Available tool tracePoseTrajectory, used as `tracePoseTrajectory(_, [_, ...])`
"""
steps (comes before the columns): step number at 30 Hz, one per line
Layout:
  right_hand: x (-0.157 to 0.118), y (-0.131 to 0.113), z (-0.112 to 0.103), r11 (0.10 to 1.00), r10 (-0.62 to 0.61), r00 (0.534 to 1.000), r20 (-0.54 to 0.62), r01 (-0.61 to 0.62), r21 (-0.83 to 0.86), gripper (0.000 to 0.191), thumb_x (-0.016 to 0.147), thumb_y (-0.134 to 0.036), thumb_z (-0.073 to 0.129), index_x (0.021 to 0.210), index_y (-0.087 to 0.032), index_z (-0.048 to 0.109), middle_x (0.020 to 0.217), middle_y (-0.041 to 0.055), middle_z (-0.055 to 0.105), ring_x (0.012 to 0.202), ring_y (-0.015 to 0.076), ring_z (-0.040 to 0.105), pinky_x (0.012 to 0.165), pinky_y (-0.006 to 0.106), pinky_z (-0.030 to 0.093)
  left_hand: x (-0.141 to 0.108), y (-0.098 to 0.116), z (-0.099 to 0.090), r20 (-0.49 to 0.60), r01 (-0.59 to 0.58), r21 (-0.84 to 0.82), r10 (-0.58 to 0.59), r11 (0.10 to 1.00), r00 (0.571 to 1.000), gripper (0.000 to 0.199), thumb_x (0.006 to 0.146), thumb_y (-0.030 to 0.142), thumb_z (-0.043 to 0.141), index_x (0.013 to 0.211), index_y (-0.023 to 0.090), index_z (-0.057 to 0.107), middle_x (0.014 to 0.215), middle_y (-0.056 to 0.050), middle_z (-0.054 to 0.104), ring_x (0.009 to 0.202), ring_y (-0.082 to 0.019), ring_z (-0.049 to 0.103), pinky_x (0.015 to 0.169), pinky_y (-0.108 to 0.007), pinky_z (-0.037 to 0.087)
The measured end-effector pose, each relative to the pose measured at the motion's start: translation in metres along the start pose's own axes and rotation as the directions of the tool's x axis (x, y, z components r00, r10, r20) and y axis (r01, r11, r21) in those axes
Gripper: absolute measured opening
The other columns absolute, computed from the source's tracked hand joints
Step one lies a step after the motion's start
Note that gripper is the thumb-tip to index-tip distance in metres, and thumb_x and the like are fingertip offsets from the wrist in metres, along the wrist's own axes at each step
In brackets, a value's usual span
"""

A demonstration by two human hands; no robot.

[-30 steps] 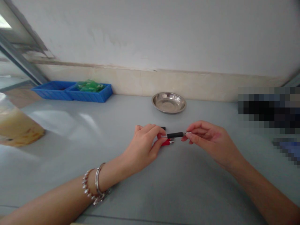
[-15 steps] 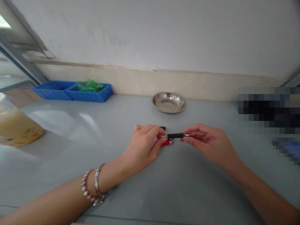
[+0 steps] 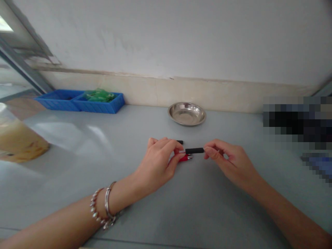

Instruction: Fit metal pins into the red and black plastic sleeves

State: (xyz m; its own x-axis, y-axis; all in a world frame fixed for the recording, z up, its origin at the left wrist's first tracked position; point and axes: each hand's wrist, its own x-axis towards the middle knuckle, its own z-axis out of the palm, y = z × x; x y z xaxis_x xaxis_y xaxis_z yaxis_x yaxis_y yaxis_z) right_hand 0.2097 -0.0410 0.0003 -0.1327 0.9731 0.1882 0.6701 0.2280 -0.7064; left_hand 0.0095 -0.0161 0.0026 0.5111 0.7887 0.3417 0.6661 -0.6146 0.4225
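Note:
Between my two hands a pen with a black grip [image 3: 195,150] lies level, just above the table. My left hand [image 3: 162,159] is closed on its left end, by the silvery section. The fingertips of my right hand [image 3: 225,155] pinch the tip at the right end, which they hide. Behind and below my left fingers, red pens [image 3: 184,158] with silvery tips lie on the table, partly covered by the hand. A black pen end [image 3: 180,141] shows just beyond my left knuckles.
A shallow steel dish [image 3: 186,114] stands near the wall. Blue plastic bins [image 3: 98,106], one with green plastic in it, sit at the back left. A bag with yellowish contents [image 3: 20,141] is on the left. Blurred-out items lie at the right on the grey table [image 3: 145,221].
My right fingers have closed over the pen's metal tip, which showed before. The left hand and the pen have hardly moved.

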Motion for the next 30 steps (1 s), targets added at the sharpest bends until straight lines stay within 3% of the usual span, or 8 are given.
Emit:
tracePoseTrajectory(3, [0.000,0.002,0.000,1.000,-0.012,0.999,-0.044,0.012,0.001,0.026,0.079,-0.043,0.054,0.092,-0.020,0.057,0.072,-0.0003,0.062,0.060,0.0115,0.052,0.056,0.023,0.039,0.000,0.001,0.000,0.002,0.009,-0.001,-0.009,1.000,1.000,0.010,0.085,0.024,0.049,0.081,0.017,0.056,0.074,0.001,0.062,0.067,-0.013,0.053,0.069,-0.030,0.029])
tracePoseTrajectory(6, [0.000,0.002,-0.001,0.999,-0.024,1.000,-0.019,0.023,-0.023,0.020,0.082,-0.040,0.051,0.081,-0.020,0.057,0.066,-0.0011,0.060,0.059,0.0110,0.051,0.056,0.023,0.038,0.000,0.001,0.000,0.011,0.015,-0.003,-0.015,1.000,1.000,0.010,0.085,0.023,0.049,0.081,0.017,0.056,0.075,0.000,0.062,0.068,-0.013,0.053,0.069,-0.030,0.029])
tracePoseTrajectory(9, [0.001,0.000,-0.002,0.998,-0.026,0.999,0.047,0.029,-0.053,0.036,0.087,-0.044,0.039,0.067,-0.019,0.055,0.057,-0.0013,0.055,0.053,0.0103,0.048,0.053,0.023,0.036,-0.001,0.000,0.001,0.011,0.002,-0.013,-0.002,1.000,1.000,0.009,0.084,0.022,0.049,0.082,0.017,0.056,0.076,0.000,0.062,0.068,-0.013,0.053,0.069,-0.031,0.029])
tracePoseTrajectory(14, [0.001,0.000,-0.001,0.994,-0.055,0.995,0.088,0.062,-0.084,0.029,0.084,-0.045,0.044,0.081,-0.020,0.057,0.060,-0.0017,0.055,0.053,0.0107,0.048,0.052,0.022,0.034,-0.002,-0.002,0.003,0.000,-0.017,-0.009,0.017,1.000,1.000,0.011,0.086,0.023,0.047,0.083,0.017,0.056,0.078,0.000,0.063,0.068,-0.013,0.052,0.068,-0.030,0.028])
tracePoseTrajectory(19, [0.002,0.000,-0.001,0.987,-0.098,0.982,0.158,0.116,-0.111,0.036,0.088,-0.038,0.038,0.059,-0.018,0.043,0.055,-0.0019,0.047,0.052,0.0102,0.044,0.052,0.023,0.031,-0.001,-0.003,0.003,0.004,-0.041,-0.001,0.041,0.999,0.999,0.011,0.086,0.022,0.045,0.083,0.018,0.055,0.076,0.000,0.062,0.068,-0.013,0.051,0.068,-0.030,0.027])
tracePoseTrajectory(27, [0.002,0.003,0.000,0.992,0.073,0.962,0.264,-0.097,0.079,0.052,0.089,-0.049,0.026,0.052,-0.018,0.046,0.048,-0.0005,0.049,0.048,0.0105,0.045,0.050,0.023,0.033,-0.001,-0.007,0.003,-0.021,-0.122,0.056,0.123,0.991,0.992,0.013,0.088,0.022,0.043,0.082,0.018,0.055,0.077,0.000,0.062,0.067,-0.013,0.050,0.068,-0.031,0.026])
tracePoseTrajectory(30, [0.003,0.007,-0.002,0.986,0.101,0.968,0.230,-0.128,0.106,0.053,0.088,-0.053,0.026,0.056,-0.017,0.050,0.047,-0.0008,0.048,0.046,0.0102,0.044,0.047,0.023,0.033,0.001,-0.010,0.002,-0.041,-0.111,0.068,0.114,0.991,0.993,0.012,0.088,0.022,0.044,0.084,0.018,0.054,0.078,0.001,0.062,0.068,-0.013,0.051,0.068,-0.030,0.026])
